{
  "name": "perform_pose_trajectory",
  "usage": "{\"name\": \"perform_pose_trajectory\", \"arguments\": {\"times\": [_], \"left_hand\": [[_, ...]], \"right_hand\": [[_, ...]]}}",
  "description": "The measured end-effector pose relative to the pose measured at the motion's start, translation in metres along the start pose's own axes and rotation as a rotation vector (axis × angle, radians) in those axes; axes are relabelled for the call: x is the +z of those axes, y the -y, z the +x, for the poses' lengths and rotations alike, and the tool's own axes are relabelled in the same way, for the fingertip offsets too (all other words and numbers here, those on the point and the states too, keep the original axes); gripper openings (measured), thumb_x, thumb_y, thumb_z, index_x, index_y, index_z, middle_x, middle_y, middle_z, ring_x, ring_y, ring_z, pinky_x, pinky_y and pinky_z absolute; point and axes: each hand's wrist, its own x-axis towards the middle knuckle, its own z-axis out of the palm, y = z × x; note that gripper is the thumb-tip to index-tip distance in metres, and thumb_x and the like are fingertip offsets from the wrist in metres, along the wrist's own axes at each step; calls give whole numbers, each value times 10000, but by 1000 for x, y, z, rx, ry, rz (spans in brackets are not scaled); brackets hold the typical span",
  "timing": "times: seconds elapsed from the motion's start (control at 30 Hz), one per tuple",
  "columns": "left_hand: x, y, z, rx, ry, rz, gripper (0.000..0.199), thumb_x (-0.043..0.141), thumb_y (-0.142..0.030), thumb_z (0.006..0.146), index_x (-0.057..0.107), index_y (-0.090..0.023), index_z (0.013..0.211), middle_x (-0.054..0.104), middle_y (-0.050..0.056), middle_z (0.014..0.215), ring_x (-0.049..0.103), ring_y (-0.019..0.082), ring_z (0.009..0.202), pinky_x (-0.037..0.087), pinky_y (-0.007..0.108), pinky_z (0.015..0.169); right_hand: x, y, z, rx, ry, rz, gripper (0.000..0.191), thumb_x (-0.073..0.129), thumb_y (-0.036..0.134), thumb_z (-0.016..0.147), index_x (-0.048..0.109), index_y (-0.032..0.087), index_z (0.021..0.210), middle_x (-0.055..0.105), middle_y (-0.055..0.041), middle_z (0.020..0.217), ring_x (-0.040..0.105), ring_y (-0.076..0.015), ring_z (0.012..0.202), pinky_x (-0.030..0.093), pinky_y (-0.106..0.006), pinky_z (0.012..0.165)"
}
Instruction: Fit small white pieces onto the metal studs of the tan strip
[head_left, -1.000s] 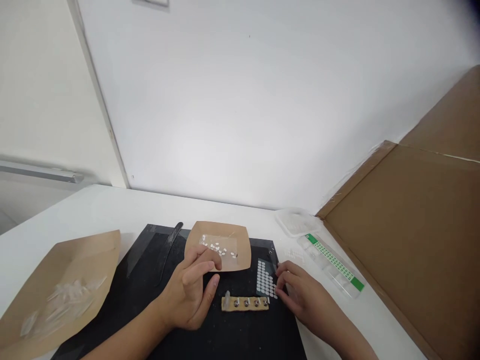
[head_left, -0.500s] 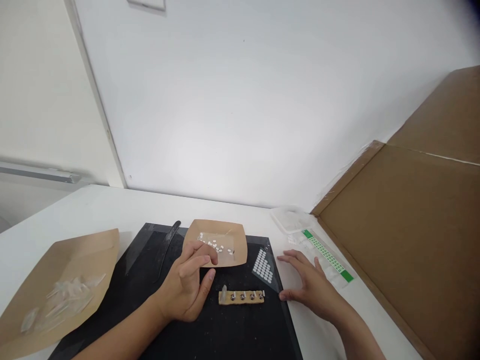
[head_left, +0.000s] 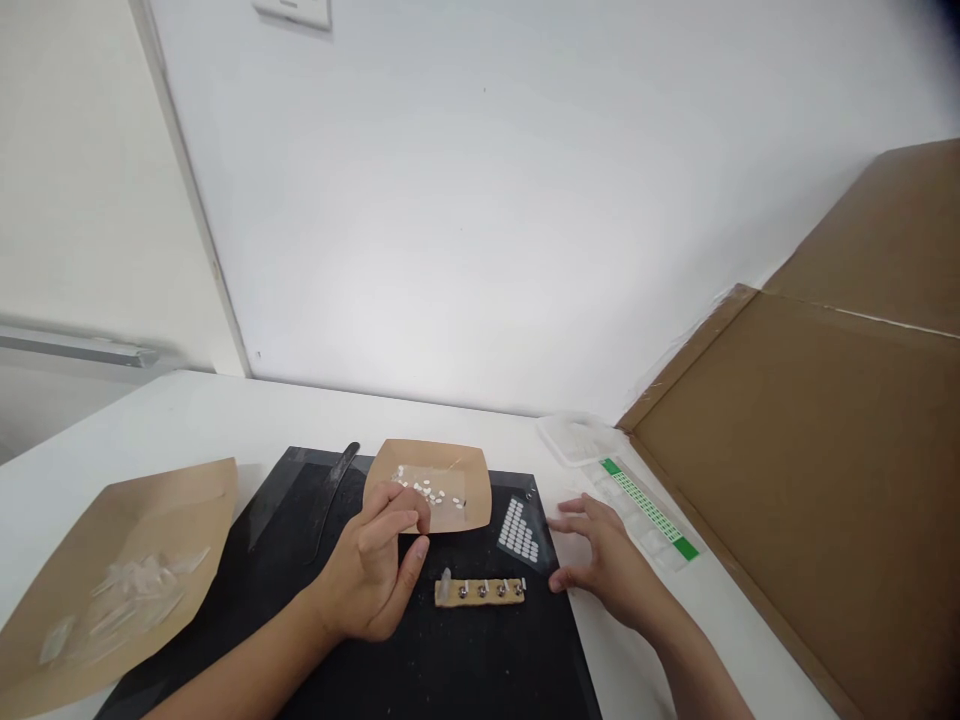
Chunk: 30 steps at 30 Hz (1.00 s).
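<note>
My left hand hovers over the black mat in front of a small cardboard tray, which holds several small white ovals. Its fingers are bent and the thumb stands apart, with nothing visible between them. My right hand is at the mat's right edge, thumb and fingers spread, beside a clear sheet of white oval stickers. Between the hands lies a tan strip with several small shiny metal pieces and white tabs. A translucent, nail-tip-like piece stands at the strip's left end.
A larger cardboard tray with clear plastic pieces sits at the left. A dark nail file lies on the black mat. On the right are a green-and-white strip, clear plastic packaging and a cardboard panel.
My right hand has shifted slightly left, toward the sticker sheet at the mat's edge. The left hand stays nearly still, and the view has moved a little.
</note>
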Motion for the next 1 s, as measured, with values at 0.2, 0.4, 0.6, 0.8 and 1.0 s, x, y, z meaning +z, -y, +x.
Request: {"name": "perform_pose_trajectory", "arguments": {"times": [0.2, 0.4, 0.6, 0.8, 1.0], "left_hand": [[0, -2, 1, 5, 12, -6, 802, 467, 91, 895, 186, -281, 1547, 555, 36, 1008, 493, 224, 899, 399, 433, 855], [-3, -7, 7, 37, 5, 35, 746, 481, 89, 876, 235, -263, 1486, 562, 26, 957, 492, 214, 838, 402, 411, 819], [-3, -16, 6, -73, 98, 160, 336, 552, 5, 894, 507, -202, 1156, 610, 56, 926, 529, 234, 856, 434, 383, 802], [3, -36, 9, -153, 80, 0, 305, 559, -84, 925, 571, -186, 1213, 644, 85, 985, 576, 250, 914, 478, 386, 804], [20, -59, 1, -554, -98, -273, 485, 633, -281, 1001, 457, -279, 1453, 611, 94, 1168, 482, 126, 651, 419, 234, 505]], "right_hand": [[1, 6, 1, -157, -6, 26, 123, 930, 338, 744, 837, 282, 801, 718, -66, 1315, 405, -404, 1514, 338, -544, 1224], [-7, 24, 1, -198, -145, 280, 266, 892, 512, 807, 800, 270, 749, 789, -60, 988, 697, -320, 1031, 528, -426, 936], [3, 46, -4, -88, -337, 578, 424, 809, 636, 847, 758, 219, 792, 742, -56, 802, 640, -234, 738, 501, -321, 656], [28, 81, -19, -100, -288, 787, 468, 794, 645, 859, 732, 187, 790, 708, -48, 711, 625, -199, 645, 497, -292, 593], [40, 112, -32, -161, -140, 951, 444, 825, 592, 862, 704, 190, 718, 668, -16, 659, 585, -160, 609, 466, -261, 586]]}}
